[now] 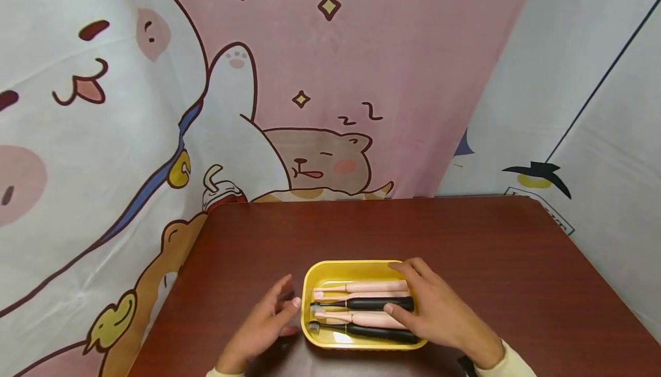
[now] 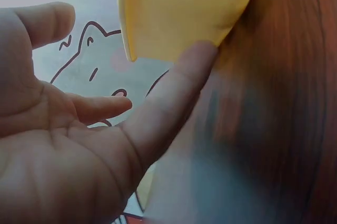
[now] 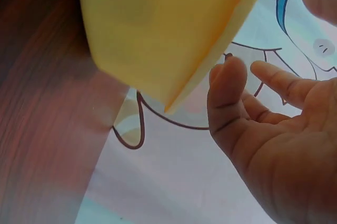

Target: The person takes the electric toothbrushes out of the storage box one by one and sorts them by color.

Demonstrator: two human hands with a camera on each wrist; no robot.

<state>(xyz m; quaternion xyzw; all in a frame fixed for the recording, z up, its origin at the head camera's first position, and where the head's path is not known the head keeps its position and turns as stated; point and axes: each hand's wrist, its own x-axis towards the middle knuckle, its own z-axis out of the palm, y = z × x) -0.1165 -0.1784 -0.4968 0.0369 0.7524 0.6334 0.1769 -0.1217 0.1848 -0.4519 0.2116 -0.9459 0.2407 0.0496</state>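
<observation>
A yellow plastic basket [image 1: 330,266] lies on the table with electric toothbrushes side by side in it. Two are black, among them the front black toothbrush [image 1: 379,332]; three are pink, one a thick pink toothbrush [image 1: 374,319]. Just left of the basket is my left hand [image 1: 265,322], fingers spread and loosely bent. In the left wrist view one of its fingertips lies right at the basket's lower wall [image 2: 184,13]. My right hand [image 1: 439,308] hovers over the basket's right end, hiding the handle ends, its fingers relaxed and holding nothing.
The dark reddish-brown table [image 1: 372,228] reaches back to a cartoon-printed cloth [image 1: 403,78]. More printed cloth hangs along the left and right sides. A small dark object [image 1: 466,365] shows under the right wrist near the front edge.
</observation>
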